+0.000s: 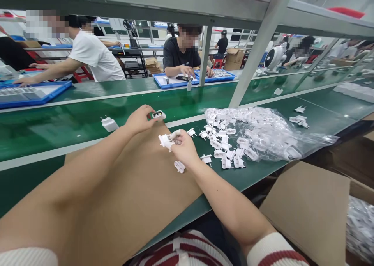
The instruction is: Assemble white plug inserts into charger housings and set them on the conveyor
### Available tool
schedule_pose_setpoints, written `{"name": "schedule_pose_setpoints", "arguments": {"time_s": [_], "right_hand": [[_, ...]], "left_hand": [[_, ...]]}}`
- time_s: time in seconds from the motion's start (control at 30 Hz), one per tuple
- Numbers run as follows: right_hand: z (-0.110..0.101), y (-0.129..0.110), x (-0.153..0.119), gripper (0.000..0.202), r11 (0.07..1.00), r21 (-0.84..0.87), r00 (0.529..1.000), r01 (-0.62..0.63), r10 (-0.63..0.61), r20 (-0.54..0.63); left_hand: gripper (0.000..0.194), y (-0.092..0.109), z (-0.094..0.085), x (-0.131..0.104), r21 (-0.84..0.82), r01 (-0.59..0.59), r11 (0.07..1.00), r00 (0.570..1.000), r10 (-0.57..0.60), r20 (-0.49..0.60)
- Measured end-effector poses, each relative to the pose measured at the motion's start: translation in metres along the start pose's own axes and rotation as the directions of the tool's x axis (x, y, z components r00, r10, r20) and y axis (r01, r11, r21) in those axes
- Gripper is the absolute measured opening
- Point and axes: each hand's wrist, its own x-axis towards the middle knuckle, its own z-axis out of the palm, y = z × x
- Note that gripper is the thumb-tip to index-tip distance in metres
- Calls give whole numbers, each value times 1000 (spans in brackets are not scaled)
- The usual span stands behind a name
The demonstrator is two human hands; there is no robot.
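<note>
My left hand (pixel 140 119) is closed on a white charger body (pixel 159 115), whose open end with dark and metal parts inside faces me. Lower and to the right, my right hand (pixel 184 148) grips a white plug head (pixel 165 140) between thumb and fingers; its fingertips look covered in something pale. The two parts are apart. Under my hands lies a brown cardboard sheet (pixel 140 180), with a loose plug head (pixel 179 166) on it. Several more plug heads (pixel 224 145) are scattered right of my right hand, spilling from a clear plastic bag (pixel 271 131).
A white charger with pins (pixel 109 123) sits on the green belt (pixel 73 117) to the left. A slanted metal post (pixel 260 47) rises ahead. Across the belt, a person in black works over blue trays (pixel 166 85). An open carton (pixel 309 199) stands at my right.
</note>
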Motion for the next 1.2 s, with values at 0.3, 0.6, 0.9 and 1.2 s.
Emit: {"name": "schedule_pose_setpoints", "arguments": {"time_s": [0.3, 0.6, 0.9, 1.2], "right_hand": [[-4, -5, -7, 33, 999, -35, 996, 25, -22, 83], [1, 9, -23, 44, 599, -610, 854, 519, -326, 406], [8, 6, -29, 52, 260, -760, 801, 596, -255, 542], [20, 1, -37, 53, 173, -842, 852, 512, -228, 471]], "left_hand": [[47, 32, -30, -140, -171, 116, 978, 963, -69, 262], [55, 50, 22, -175, -570, 311, 761, 947, -199, 251], [54, 47, 24, -175, -649, 274, 710, 961, -174, 216], [49, 45, 26, -176, -374, 83, 924, 996, -60, 71]]}}
